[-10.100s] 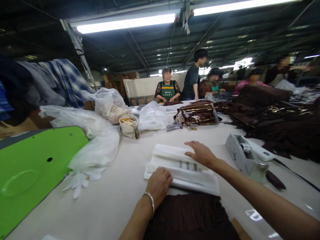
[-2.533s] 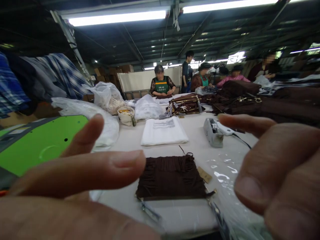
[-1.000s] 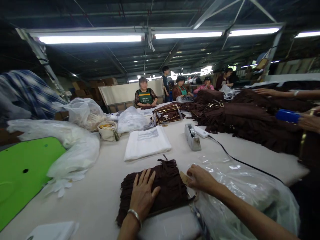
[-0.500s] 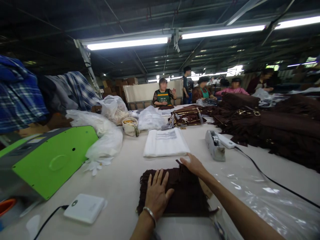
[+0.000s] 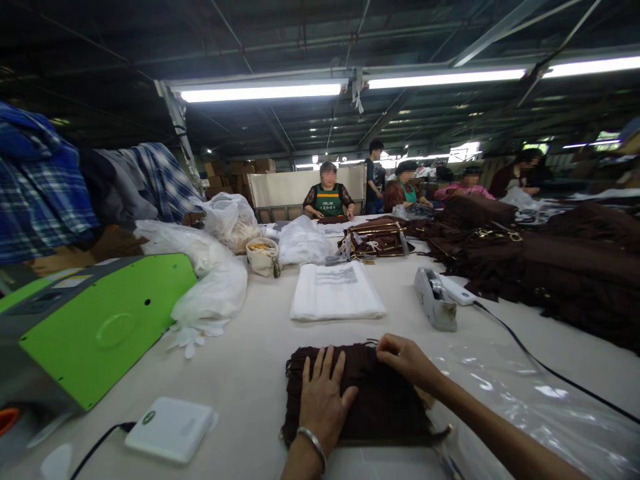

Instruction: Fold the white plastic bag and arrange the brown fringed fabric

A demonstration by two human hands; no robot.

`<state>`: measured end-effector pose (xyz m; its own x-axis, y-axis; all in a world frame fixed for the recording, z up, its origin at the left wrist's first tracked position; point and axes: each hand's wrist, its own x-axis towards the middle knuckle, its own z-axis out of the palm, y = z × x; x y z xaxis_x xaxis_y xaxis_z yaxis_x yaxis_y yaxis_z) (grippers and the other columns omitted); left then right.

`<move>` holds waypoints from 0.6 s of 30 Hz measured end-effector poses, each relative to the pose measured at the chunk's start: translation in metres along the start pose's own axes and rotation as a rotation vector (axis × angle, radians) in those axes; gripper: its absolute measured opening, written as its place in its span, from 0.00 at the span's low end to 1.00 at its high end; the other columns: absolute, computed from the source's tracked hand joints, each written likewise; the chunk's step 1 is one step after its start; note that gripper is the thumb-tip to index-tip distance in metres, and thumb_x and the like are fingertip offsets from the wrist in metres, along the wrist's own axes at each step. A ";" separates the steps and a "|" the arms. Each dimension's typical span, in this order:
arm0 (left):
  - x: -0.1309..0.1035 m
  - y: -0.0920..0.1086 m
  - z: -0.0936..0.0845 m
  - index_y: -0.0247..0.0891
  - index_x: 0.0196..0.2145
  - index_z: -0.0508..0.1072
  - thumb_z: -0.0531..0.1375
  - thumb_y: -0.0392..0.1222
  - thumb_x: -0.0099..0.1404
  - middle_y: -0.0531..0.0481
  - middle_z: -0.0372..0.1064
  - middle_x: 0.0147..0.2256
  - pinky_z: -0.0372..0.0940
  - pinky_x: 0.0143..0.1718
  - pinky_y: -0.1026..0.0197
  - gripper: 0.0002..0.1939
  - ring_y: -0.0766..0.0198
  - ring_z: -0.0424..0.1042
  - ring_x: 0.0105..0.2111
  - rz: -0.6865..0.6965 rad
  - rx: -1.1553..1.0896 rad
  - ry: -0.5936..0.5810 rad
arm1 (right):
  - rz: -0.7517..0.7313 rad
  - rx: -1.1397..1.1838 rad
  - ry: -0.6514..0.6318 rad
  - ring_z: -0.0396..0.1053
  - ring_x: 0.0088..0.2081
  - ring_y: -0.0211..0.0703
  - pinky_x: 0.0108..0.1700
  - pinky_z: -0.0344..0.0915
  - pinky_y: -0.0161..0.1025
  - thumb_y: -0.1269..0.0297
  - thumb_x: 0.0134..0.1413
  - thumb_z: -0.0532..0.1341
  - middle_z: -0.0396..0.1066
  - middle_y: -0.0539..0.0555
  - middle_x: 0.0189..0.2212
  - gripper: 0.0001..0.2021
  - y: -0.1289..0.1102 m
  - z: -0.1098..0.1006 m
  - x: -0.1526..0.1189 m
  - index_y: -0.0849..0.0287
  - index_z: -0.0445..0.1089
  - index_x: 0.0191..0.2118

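The left hand (image 5: pixel 323 399) lies flat, fingers spread, pressing down on the brown pleated garment (image 5: pixel 380 407), apparently to pin it against the white table (image 5: pixel 250 373). The right hand (image 5: pixel 407 359) rests at the garment's far edge with fingertips drawn together, seemingly pinching a fold or cord there; the exact hold is too small to confirm. The garment sits directly in front of the person, at the near table edge, its right side meeting a clear plastic sheet (image 5: pixel 520 407). Beyond it lies a folded white stack (image 5: pixel 337 293), with a tape dispenser (image 5: pixel 435 300) to the right. A green machine (image 5: pixel 100 323) and a small white device (image 5: pixel 170 429) stand to the left. More brown garments (image 5: pixel 560 267) are heaped along the right, within reach.
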<state>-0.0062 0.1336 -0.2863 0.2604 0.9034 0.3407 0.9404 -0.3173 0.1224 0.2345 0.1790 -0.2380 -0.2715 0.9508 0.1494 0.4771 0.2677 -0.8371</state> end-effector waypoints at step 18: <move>0.008 -0.034 0.075 0.60 0.59 0.64 0.60 0.49 0.63 0.55 0.66 0.56 0.66 0.52 0.43 0.26 0.52 0.70 0.53 0.082 0.282 0.461 | 0.135 0.513 -0.474 0.72 0.26 0.38 0.21 0.60 0.26 0.39 0.43 0.65 0.72 0.50 0.25 0.29 -0.037 -0.024 0.015 0.61 0.72 0.40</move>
<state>-0.0192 0.1736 -0.3579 0.2723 0.6387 0.7197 0.9597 -0.2348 -0.1547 0.2325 0.1867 -0.1922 -0.6275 0.7693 -0.1203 0.1103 -0.0651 -0.9918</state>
